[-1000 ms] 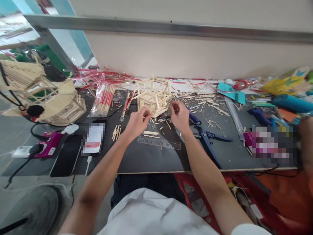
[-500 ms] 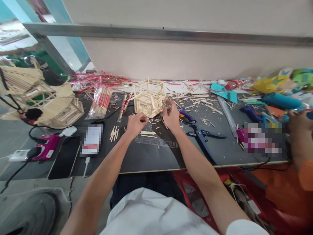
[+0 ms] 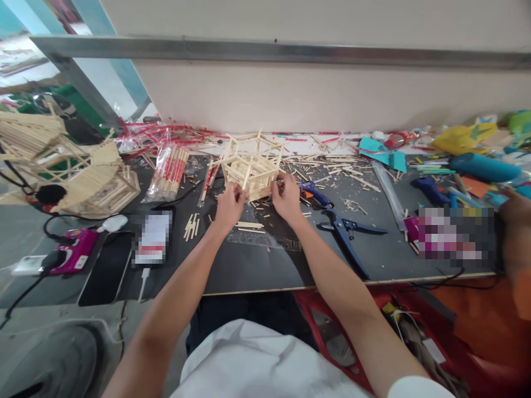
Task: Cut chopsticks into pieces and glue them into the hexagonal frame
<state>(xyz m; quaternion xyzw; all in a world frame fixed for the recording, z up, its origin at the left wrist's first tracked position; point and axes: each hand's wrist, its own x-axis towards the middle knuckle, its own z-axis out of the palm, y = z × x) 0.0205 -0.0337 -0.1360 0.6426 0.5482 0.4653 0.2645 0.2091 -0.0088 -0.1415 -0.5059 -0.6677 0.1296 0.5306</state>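
A small many-sided frame built of thin wooden sticks point(image 3: 253, 166) stands in front of me, open at the top with upright posts. At its lower left front, my left hand point(image 3: 230, 205) is closed, fingertips pinched on the frame's edge. My right hand point(image 3: 287, 198) grips the lower right side with bent thumb and fingers. Short cut sticks point(image 3: 250, 225) and a clear plastic ruler point(image 3: 265, 240) lie on the dark tabletop between my forearms. Just right of my right hand rests a blue glue gun point(image 3: 317, 193).
Blue-handled cutters point(image 3: 346, 237) lie to the right, amid scattered stick offcuts point(image 3: 352, 174). Bagged sticks point(image 3: 169, 171), a lit phone point(image 3: 153, 237), a dark phone point(image 3: 105, 271) and a purple power strip point(image 3: 81, 251) are left. Another person's arm point(image 3: 516, 226) reaches in at far right.
My left hand has moved up and right to the frame, and its fingers now touch it. The frame has turned and tilted slightly. My right hand has shifted slightly left and down.
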